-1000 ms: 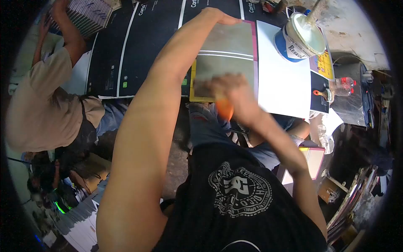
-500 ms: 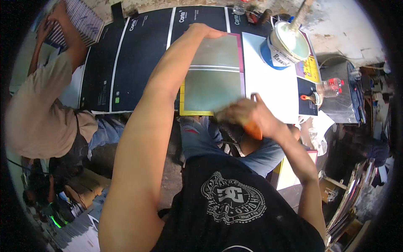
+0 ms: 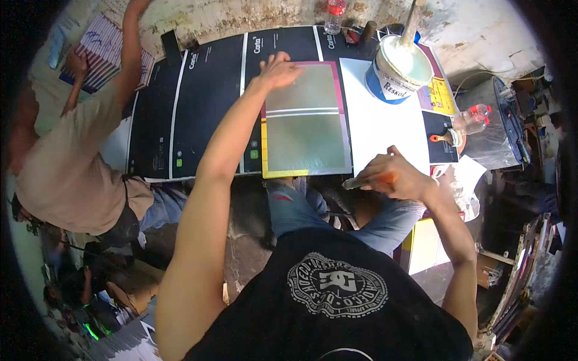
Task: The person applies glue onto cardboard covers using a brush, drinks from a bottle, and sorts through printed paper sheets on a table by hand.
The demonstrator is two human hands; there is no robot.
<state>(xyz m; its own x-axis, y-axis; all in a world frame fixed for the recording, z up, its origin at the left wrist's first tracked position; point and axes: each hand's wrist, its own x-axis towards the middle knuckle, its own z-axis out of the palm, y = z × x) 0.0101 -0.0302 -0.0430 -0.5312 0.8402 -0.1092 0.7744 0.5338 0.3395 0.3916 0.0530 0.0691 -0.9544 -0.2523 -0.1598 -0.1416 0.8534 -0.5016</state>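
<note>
My left hand (image 3: pixel 278 72) rests with its fingers spread at the upper left corner of a book-cover panel (image 3: pixel 307 143). That panel has two greyish boards split by a white strip, with yellow, maroon and lilac margins. Just off the panel's lower right corner, my right hand (image 3: pixel 388 174) is closed round a paintbrush (image 3: pixel 356 182). Orange shows between the fingers, and the brush's dark end points left. A white sheet (image 3: pixel 385 129) lies to the right of the panel. On its far end stands a Reskol bucket (image 3: pixel 391 87) of whitish glue with a stick in it.
Black Carta sheets (image 3: pixel 208 102) cover the table. A second brush (image 3: pixel 442 138) and a plastic bottle (image 3: pixel 472 120) lie at the right; another bottle (image 3: pixel 335 17) stands at the back. To the left, a co-worker (image 3: pixel 78 162) handles striped sheets (image 3: pixel 105 51).
My right hand with the brush has moved right, off the panel's near edge. My left hand has shifted left from the panel's far edge to its upper left corner, fingers now spread.
</note>
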